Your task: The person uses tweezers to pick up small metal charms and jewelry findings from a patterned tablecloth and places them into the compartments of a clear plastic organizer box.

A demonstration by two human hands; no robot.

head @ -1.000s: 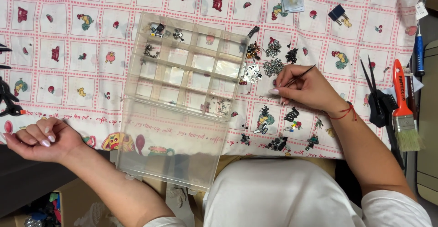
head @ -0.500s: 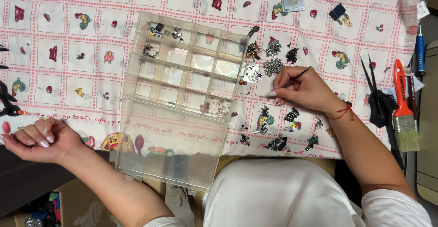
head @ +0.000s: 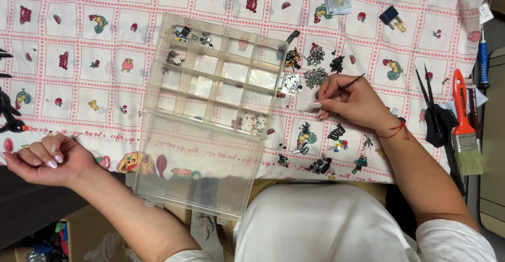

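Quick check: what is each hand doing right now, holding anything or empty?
Left hand: loosely curled, palm up, holding nothing visible.
Right hand: closed on thin dark tweezers.

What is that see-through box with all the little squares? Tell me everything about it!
The clear plastic organizer box lies open and flat on the patterned tablecloth. Thin walls split its tray into many small compartments. Most look empty; a few along the far-left corner and near edge hold tiny dark and silvery metal bits. Its plain see-through lid is folded out toward the person, hanging past the table edge. Neither hand touches it; the right hand holding a thin tool works beside it.
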